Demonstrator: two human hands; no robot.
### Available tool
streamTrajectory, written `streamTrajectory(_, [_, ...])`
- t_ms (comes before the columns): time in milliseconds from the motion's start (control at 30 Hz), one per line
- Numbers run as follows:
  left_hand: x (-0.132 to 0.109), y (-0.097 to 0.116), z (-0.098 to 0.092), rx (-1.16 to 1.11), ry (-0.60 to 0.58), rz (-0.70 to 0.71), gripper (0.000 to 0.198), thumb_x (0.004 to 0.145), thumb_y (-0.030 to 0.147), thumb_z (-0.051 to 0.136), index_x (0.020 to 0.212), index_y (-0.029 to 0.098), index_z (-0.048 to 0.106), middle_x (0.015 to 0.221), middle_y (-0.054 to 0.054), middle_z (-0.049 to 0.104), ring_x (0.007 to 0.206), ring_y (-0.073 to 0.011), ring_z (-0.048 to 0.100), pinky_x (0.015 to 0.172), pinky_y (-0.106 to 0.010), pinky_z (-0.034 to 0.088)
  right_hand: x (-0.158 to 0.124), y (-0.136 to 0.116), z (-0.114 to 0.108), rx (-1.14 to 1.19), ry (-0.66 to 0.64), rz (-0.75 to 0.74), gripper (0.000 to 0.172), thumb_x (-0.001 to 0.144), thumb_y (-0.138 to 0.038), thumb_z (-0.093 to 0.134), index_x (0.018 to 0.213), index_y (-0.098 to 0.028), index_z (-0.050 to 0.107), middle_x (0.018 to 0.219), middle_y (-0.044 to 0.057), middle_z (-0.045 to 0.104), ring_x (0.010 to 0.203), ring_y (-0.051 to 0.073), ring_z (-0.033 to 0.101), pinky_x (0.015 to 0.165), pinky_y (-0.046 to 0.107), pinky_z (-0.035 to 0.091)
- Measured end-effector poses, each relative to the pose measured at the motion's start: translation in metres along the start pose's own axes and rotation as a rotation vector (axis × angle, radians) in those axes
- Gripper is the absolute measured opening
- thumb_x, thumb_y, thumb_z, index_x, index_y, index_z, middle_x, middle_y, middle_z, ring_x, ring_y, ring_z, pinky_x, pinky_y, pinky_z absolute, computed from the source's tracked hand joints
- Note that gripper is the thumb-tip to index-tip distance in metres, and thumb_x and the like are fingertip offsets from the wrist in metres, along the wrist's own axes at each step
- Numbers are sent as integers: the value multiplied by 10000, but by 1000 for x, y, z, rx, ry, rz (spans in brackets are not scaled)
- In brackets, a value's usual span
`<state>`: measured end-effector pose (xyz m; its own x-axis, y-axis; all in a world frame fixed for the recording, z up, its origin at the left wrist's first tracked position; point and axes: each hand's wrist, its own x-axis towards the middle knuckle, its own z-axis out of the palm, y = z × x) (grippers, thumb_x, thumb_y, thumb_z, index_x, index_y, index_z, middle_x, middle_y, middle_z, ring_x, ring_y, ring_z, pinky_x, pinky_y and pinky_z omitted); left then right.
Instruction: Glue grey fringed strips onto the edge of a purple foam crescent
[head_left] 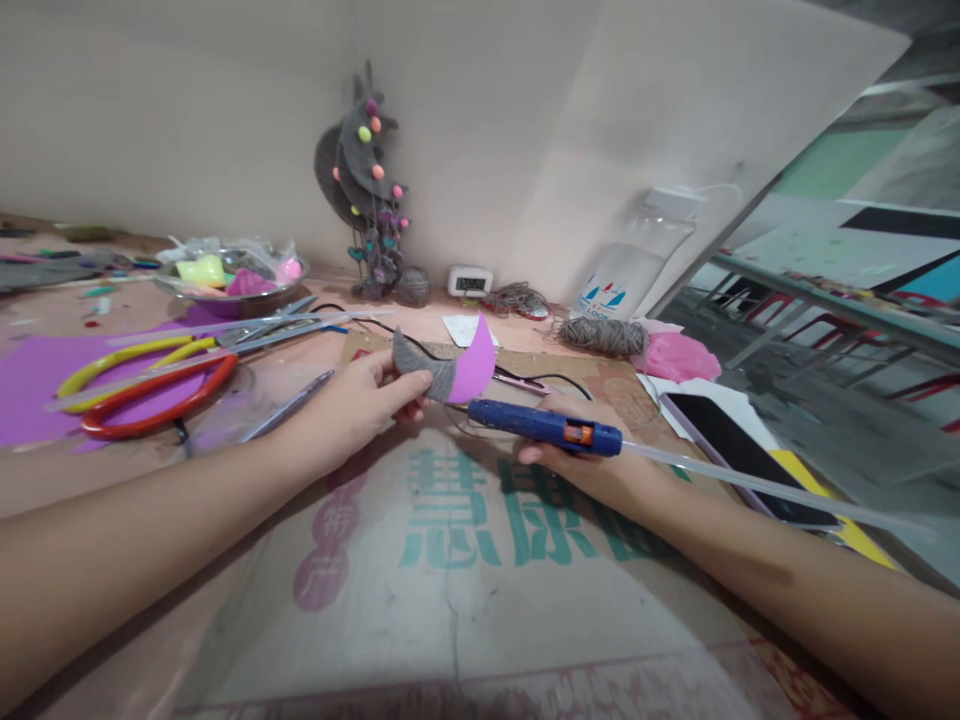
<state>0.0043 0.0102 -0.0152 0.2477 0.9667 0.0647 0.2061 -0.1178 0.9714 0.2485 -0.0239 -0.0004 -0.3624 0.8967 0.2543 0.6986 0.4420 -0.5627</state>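
My left hand (358, 400) is closed on a small crescent piece (450, 368), grey felt on one side and purple on the other, held just above the table. My right hand (592, 462) grips a blue hot glue gun (544, 424) with a clear glue stick trailing out the back toward the right. The gun's nozzle points left, close under the crescent piece. Both hands hover over a flattened cardboard sheet (450, 560) with green printed characters.
Red and yellow scissors (150, 385) lie at left on purple paper (37, 385). A metal bowl (232, 280) of colourful bits sits behind them. A grey crescent ornament (367, 190) with pompoms leans on the wall. Twine (604, 337), a phone (742, 445) and a small clock (470, 282) lie at right.
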Motion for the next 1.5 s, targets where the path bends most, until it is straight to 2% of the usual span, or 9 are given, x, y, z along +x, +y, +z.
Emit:
streamTrajectory(300, [-2,4,1,18,0,-13,218,812,365,562,714,170,568,632,27,577,563,-110,556,520,-211,408,1,-5,-2,11,24,31,308,696,-462,694,614,-206,545,589,-6,532,589,145,497,540,271,390])
streamTrajectory(733, [-3,6,1,49,6,-21,208,801,372,566,720,181,568,634,25,588,576,-125,570,527,-218,412,1,-9,-2,20,13,81,230,727,-412,675,696,-195,608,722,33,627,695,184,593,609,295,483])
streamTrajectory(1233, [-5,10,2,88,-5,-6,220,809,351,554,664,186,558,591,25,578,549,-130,540,512,-223,386,0,-9,-3,121,27,52,225,759,-368,666,917,-208,665,936,57,681,915,236,633,827,372,505])
streamTrajectory(1367, [-3,10,1,81,-23,11,226,816,349,549,659,186,556,590,28,577,554,-128,535,536,-225,396,0,-8,-3,130,36,61,202,752,-370,667,886,-219,667,932,48,686,901,231,639,803,362,515])
streamTrajectory(1500, [-3,9,1,87,-30,20,231,819,343,547,647,189,552,580,33,572,547,-122,525,531,-220,390,0,-4,-2,107,57,96,192,749,-372,659,864,-218,655,883,48,683,831,221,645,716,331,529])
